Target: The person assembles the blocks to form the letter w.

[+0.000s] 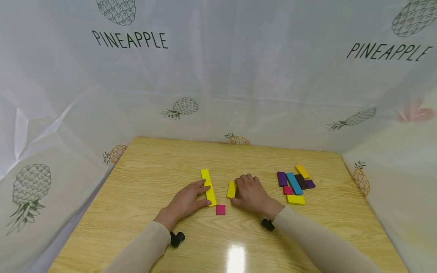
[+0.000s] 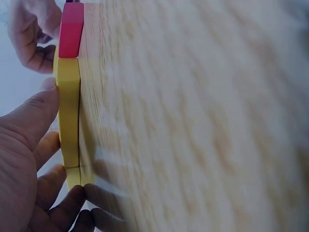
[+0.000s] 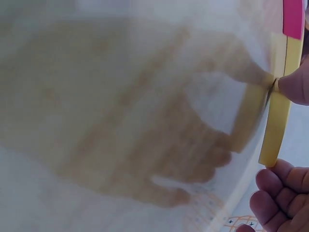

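Two yellow blocks (image 1: 208, 185) lie end to end as a row on the table. My left hand (image 1: 186, 199) rests against the row's left side, thumb near the close end and fingertips over it. A seam between these blocks (image 2: 68, 116) shows in the left wrist view. At the row's near end sits a small red-pink block (image 1: 220, 209). Just right of the row, my right hand (image 1: 252, 194) pinches another yellow block (image 1: 231, 189) by its ends, between thumb and forefinger. The right wrist view shows this block (image 3: 275, 128) on its edge, close over the tabletop.
Farther right lies a loose group: a purple block (image 1: 282, 179), a blue one (image 1: 294, 183), a dark brown one (image 1: 301, 181), an orange one (image 1: 302, 171), a yellow one (image 1: 295, 200) and smaller pieces. A pineapple-print sheet (image 1: 218, 76) surrounds the wooden table (image 1: 164, 155).
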{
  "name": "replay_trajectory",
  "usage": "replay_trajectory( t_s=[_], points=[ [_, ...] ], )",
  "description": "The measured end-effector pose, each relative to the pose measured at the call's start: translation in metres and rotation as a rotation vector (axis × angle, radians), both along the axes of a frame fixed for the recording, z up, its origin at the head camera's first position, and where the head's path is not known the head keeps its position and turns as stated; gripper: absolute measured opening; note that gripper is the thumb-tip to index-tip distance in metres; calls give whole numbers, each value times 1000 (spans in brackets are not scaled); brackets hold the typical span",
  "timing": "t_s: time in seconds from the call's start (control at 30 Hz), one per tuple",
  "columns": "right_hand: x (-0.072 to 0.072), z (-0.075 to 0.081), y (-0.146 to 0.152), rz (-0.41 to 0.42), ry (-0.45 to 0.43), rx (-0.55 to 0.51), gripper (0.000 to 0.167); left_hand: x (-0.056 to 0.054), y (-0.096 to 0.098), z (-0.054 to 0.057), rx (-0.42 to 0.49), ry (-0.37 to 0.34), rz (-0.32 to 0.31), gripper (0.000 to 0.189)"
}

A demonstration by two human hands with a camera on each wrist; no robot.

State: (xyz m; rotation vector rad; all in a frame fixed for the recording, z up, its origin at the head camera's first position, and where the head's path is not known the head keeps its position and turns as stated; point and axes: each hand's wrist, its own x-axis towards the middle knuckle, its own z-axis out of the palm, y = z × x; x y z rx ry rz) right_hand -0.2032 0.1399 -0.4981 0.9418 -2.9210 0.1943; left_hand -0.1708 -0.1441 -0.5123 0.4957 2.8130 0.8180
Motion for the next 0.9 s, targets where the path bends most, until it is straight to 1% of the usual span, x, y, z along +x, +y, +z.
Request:
replay_trajectory(
  t_s=[0.2,0.4,0.57,0.9],
  points=[
    [10,-2,2,22,-14,-7,59,-1,0,-1,-4,3,-11,63],
    [18,-3,4,47,1,-21,58,-2,0,-2,-19,17,-5,62],
    [20,-3,3,56,3,-23,56,-1,0,-1,-10,26,-10,61],
    [21,-5,1,66,6,-30,57,0,1,3,-5,10,1,60]
  ],
)
